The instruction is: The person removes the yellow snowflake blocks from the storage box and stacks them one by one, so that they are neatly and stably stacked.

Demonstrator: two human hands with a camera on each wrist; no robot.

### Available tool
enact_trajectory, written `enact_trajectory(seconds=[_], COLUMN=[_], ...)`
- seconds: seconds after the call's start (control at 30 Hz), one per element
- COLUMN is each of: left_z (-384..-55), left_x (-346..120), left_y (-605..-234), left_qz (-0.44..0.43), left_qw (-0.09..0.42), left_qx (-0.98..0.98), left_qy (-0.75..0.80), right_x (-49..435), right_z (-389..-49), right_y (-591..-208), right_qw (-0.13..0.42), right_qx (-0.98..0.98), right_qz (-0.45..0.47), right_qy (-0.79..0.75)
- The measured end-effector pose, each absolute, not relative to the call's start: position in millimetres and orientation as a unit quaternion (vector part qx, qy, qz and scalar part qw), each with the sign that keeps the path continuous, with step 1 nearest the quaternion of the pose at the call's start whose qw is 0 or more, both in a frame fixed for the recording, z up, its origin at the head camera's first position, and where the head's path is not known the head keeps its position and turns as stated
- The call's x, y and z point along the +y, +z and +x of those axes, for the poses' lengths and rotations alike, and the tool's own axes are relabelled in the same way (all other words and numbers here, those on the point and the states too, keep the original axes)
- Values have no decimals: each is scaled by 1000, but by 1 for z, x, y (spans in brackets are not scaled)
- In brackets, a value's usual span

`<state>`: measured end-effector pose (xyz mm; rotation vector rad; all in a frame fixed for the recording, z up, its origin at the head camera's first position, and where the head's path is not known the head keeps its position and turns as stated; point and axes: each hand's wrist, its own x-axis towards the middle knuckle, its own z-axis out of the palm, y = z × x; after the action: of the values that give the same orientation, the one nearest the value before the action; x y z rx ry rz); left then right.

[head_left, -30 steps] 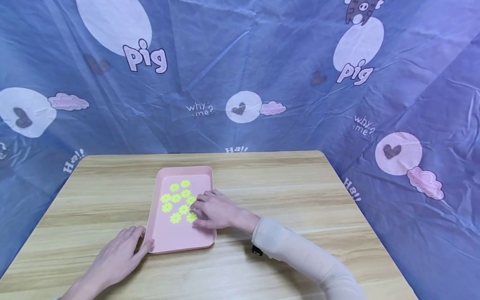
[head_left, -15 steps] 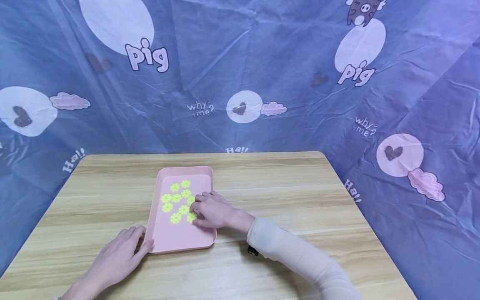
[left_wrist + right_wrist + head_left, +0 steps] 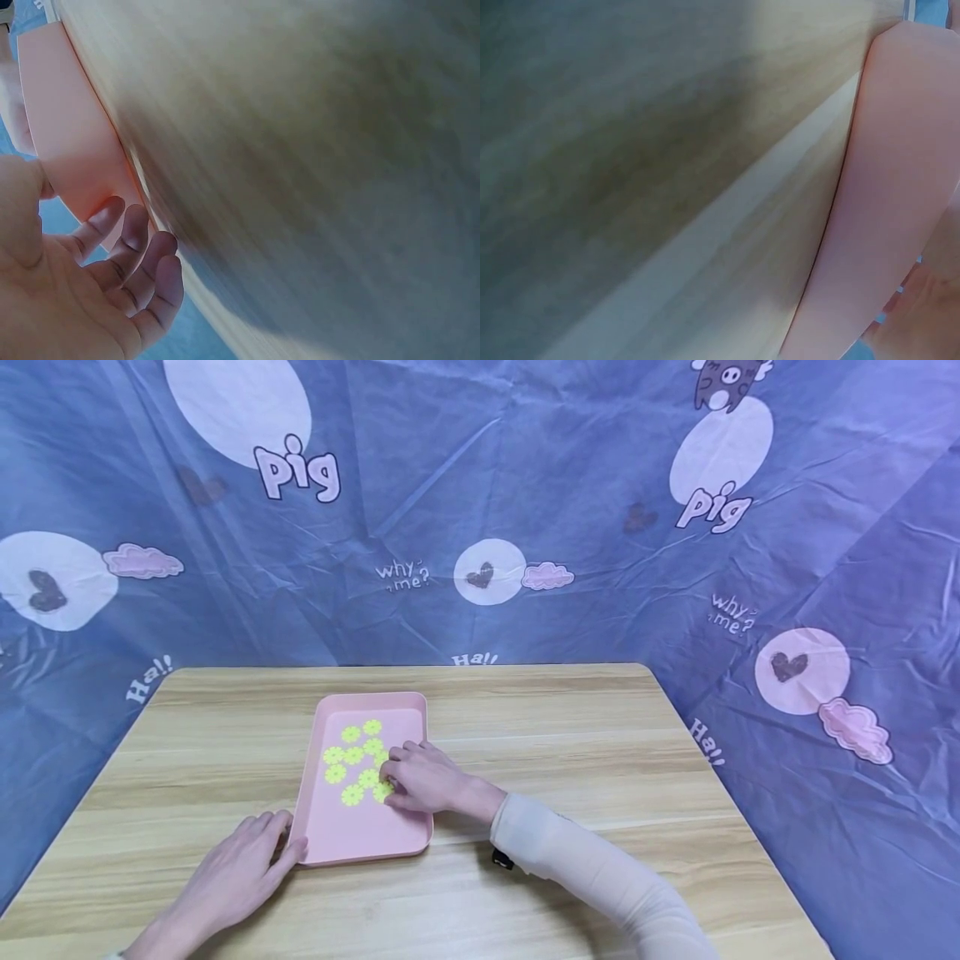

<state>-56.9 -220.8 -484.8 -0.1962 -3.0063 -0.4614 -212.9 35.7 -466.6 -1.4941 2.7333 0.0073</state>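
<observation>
A pink rectangular tray [image 3: 360, 843] lies on the wooden table, with several flat yellow-green, flower-shaped pieces [image 3: 352, 795] spread on its floor. My left hand [image 3: 232, 877] grips the tray's near left corner, thumb at the rim and fingers against the outer side wall. Those bent fingers [image 3: 135, 229] show close to the tray's wall in the left wrist view. Reaching over the right rim, my right hand [image 3: 427, 779] has its fingers curled down at the pieces near that side. One yellow piece shows between its thumb and fingers; I cannot tell if it is pinched. The right wrist view hides the fingertips behind the pink wall [image 3: 892, 165].
The wood-grain table [image 3: 570, 727] extends around the tray on all sides. Behind it and to the right hangs a blue printed cloth [image 3: 600, 460]. A small black object [image 3: 502, 859] sits under the right sleeve [image 3: 585, 868].
The right hand's fingers have drawn slightly closer over the yellow pieces, and its forearm has shifted a little left. The left hand and tray stay in place.
</observation>
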Motion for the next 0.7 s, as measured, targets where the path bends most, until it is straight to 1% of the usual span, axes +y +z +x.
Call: enact_trajectory(seconds=[0.17, 0.33, 0.5, 0.7], left_z=[-57, -56, -57, -59], left_x=[-221, -222, -223, -224], left_y=[-486, -486, -487, -486], left_qz=[-66, -72, -80, -79], left_qw=[49, 65, 79, 79], left_qx=[-985, -984, -984, -985], left_qy=[-149, -147, -138, -131], right_x=[36, 37, 37, 37], right_z=[-213, -213, -213, -212], right_y=[-467, -469, -470, -470], right_qw=[25, 32, 27, 27], right_qx=[881, 882, 878, 875], right_qz=[-471, -465, -466, -461], right_qy=[-27, -70, -107, -143])
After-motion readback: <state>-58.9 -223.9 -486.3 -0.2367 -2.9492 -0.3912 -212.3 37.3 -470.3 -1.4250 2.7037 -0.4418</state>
